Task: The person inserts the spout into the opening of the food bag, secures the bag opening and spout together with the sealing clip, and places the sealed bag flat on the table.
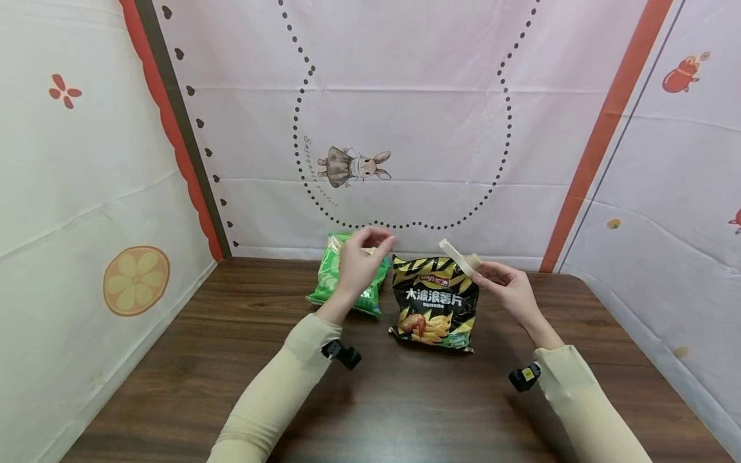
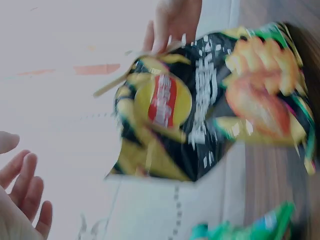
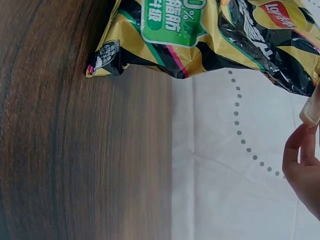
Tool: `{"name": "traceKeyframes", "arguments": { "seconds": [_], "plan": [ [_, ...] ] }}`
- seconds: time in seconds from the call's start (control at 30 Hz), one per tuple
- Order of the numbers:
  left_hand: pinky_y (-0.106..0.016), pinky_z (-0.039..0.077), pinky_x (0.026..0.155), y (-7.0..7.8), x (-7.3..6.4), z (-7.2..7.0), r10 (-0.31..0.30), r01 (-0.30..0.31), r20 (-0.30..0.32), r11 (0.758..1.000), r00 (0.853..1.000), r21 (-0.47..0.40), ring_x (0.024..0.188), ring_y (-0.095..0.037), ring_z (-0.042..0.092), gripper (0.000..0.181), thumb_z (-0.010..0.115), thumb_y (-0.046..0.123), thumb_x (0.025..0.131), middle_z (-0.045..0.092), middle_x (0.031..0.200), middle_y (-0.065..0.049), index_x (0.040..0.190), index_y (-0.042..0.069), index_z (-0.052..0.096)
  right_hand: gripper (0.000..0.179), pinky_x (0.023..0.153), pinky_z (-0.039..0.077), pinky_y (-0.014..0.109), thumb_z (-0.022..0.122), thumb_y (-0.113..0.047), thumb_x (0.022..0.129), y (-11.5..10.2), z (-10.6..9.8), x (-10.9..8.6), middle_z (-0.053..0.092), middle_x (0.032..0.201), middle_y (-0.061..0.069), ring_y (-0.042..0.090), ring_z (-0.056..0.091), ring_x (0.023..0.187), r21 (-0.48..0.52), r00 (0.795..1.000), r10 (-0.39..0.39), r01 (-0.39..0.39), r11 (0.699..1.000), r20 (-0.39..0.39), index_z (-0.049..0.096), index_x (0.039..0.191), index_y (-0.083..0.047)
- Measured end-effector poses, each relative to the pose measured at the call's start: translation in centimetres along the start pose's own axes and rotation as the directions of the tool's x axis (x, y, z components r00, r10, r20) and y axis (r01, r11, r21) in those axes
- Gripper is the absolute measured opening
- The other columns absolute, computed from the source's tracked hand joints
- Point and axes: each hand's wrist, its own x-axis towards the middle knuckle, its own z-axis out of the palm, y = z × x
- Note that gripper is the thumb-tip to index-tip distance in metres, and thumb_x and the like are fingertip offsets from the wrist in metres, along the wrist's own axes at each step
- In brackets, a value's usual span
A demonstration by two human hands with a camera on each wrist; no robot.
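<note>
A black and yellow bag of potato chips (image 1: 435,299) stands on the table with its upper edge raised. My right hand (image 1: 512,289) pinches a cream bag clip (image 1: 457,258) at the bag's upper right corner. The clip's long arm slants up and to the left, and its other arm is spread apart from it. In the right wrist view, fingertips and the clip's end (image 3: 311,111) sit right at the bag's corner. My left hand (image 1: 360,257) is raised left of the bag, fingers loosely bent, with nothing in it; the left wrist view shows its fingers (image 2: 25,185) apart from the bag.
A green snack bag (image 1: 330,273) lies behind my left hand, partly covered by it. The dark wooden table (image 1: 405,405) meets a white patterned cloth backdrop (image 1: 405,116) at the back, with cloth walls on both sides.
</note>
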Motion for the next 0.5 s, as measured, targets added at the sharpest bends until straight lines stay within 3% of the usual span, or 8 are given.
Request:
{"name": "traceKeyframes", "arguments": {
  "seconds": [0.17,0.27,0.4,0.5],
  "plan": [
    [-0.027,0.045,0.073,-0.6,-1.6,-4.7,-0.028,0.027,-0.161,1.0,0.987,-0.008,0.079,-0.016,0.055,0.019,0.068,0.018,0.088,0.065,0.091,-0.012,0.098,0.002,0.065,0.043,0.073,0.052,0.015,0.068,-0.012,0.088,0.8,0.1,0.6,0.066,0.094,-0.02,0.0,0.065,0.087,0.001,0.999,0.032,-0.032,0.999,-0.025,0.056,0.126,0.005],
    [-0.023,0.046,0.069,-0.9,-2.3,-7.0,-0.024,0.033,-0.233,0.999,0.972,0.037,0.077,-0.014,0.055,0.02,0.067,0.02,0.089,0.064,0.09,-0.011,0.1,0.004,0.065,0.044,0.072,0.051,0.014,0.068,-0.012,0.088,1.2,0.3,1.1,0.066,0.091,-0.022,-0.004,0.064,0.083,0.01,0.998,0.052,-0.052,0.999,-0.045,0.055,0.126,0.008],
    [-0.025,0.046,0.071,-1.8,-2.8,-9.2,0.027,0.012,-0.271,0.99,0.962,0.142,0.08,-0.015,0.056,0.021,0.066,0.026,0.089,0.065,0.092,-0.006,0.102,0.009,0.068,0.043,0.07,0.051,0.014,0.067,-0.01,0.088,1.9,0.5,1.8,0.065,0.088,-0.023,-0.007,0.063,0.079,0.011,0.996,0.061,-0.06,0.998,-0.071,0.055,0.124,0.01],
    [-0.03,0.044,0.078,-2.9,-3.3,-10.2,0.048,0.018,-0.261,0.969,0.964,0.245,0.087,-0.02,0.056,0.021,0.067,0.024,0.089,0.065,0.097,-0.006,0.104,0.01,0.069,0.044,0.069,0.051,0.014,0.067,-0.011,0.088,2.5,0.7,2.3,0.064,0.087,-0.025,-0.009,0.062,0.078,-0.003,0.995,0.069,-0.07,0.998,-0.077,0.054,0.125,0.01]
  ]
}}
